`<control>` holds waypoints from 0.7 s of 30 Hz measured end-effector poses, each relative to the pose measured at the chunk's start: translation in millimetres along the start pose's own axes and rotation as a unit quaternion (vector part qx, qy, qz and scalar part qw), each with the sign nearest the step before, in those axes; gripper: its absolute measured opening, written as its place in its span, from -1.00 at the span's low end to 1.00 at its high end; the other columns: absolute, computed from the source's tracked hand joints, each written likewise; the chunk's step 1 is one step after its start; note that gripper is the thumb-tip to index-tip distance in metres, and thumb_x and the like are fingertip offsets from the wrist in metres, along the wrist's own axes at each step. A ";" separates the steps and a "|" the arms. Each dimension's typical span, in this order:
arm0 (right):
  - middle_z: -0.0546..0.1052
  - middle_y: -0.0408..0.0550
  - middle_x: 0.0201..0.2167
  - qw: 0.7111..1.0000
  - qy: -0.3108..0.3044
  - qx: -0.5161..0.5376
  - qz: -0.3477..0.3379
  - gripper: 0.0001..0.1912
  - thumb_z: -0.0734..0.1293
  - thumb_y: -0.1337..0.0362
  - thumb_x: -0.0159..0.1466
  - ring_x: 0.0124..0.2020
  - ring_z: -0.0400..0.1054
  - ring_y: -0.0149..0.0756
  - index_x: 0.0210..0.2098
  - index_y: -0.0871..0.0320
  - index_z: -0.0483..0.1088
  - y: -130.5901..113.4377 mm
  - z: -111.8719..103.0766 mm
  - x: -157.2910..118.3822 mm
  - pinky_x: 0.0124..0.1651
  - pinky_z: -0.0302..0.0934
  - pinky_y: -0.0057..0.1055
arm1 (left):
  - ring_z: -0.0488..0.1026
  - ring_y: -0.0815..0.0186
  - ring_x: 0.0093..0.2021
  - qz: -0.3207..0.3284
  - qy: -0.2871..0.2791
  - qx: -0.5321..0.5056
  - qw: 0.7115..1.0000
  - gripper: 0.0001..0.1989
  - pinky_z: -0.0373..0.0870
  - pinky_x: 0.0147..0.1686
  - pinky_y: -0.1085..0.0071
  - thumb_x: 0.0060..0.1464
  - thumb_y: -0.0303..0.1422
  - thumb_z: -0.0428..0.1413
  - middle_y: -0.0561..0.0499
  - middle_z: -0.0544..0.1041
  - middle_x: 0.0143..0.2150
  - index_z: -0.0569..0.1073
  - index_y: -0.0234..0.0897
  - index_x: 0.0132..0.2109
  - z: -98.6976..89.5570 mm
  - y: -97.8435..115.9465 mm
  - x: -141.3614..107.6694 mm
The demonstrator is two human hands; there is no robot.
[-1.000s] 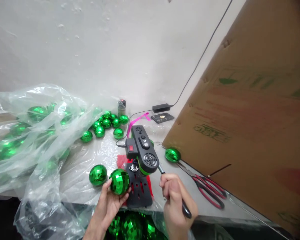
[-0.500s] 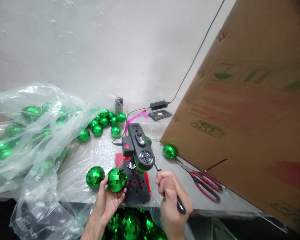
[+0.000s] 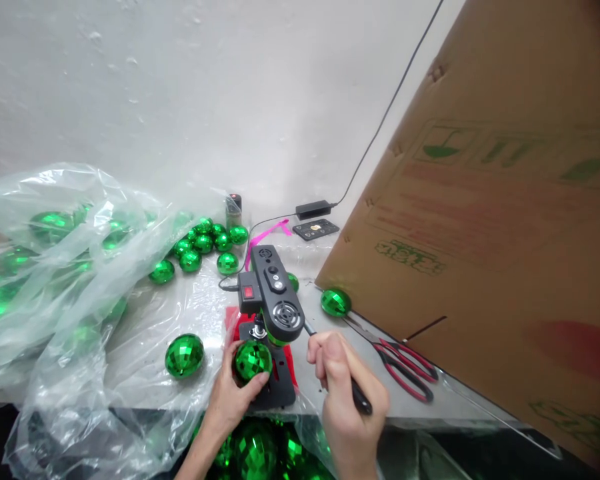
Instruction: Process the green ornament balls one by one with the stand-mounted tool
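Clamping its fingers (image 3: pixel 229 357) on a green ball (image 3: pixel 253 361) at the black machine (image 3: pixel 280 293), the left hand (image 3: pixel 234 395) is near the worktop (image 3: pixel 400 409) edge; right of the machine, the right hand's (image 3: pixel 347 393) fingers wrap the lever (image 3: pixel 361 399), bare worktop farther right.

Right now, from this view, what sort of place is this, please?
Probably a small workshop or packing bench, though the pictures cannot confirm it. A black machine stands on the worktop, many shiny green balls lie around it, some under clear plastic.
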State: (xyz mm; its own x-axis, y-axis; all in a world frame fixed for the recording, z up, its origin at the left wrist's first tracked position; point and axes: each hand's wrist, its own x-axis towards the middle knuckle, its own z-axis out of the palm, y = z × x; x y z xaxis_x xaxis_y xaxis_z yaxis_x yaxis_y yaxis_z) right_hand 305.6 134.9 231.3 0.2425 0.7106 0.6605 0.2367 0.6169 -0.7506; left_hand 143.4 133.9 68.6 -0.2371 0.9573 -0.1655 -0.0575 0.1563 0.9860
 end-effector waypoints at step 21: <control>0.39 -0.20 -0.49 0.999 -0.027 0.017 -0.007 -0.54 0.23 0.29 0.69 -0.48 0.30 -0.44 -0.40 0.07 0.30 6.4 -6.6 -8.3 -0.48 0.10 -0.47 | 0.69 -0.31 0.26 0.212 -0.059 0.252 0.942 -0.15 0.64 0.31 -0.28 -0.16 -0.27 0.50 -0.31 0.72 0.25 0.53 -0.26 0.33 19.7 -34.3 25.5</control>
State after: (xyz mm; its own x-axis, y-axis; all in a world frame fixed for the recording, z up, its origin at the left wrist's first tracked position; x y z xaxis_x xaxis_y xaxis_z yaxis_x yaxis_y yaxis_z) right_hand 311.3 130.7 221.2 0.1881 0.7179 0.6703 0.2082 0.6378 -0.7415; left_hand 158.4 157.7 31.0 -0.0231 0.9753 0.2198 0.4925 -0.1802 0.8515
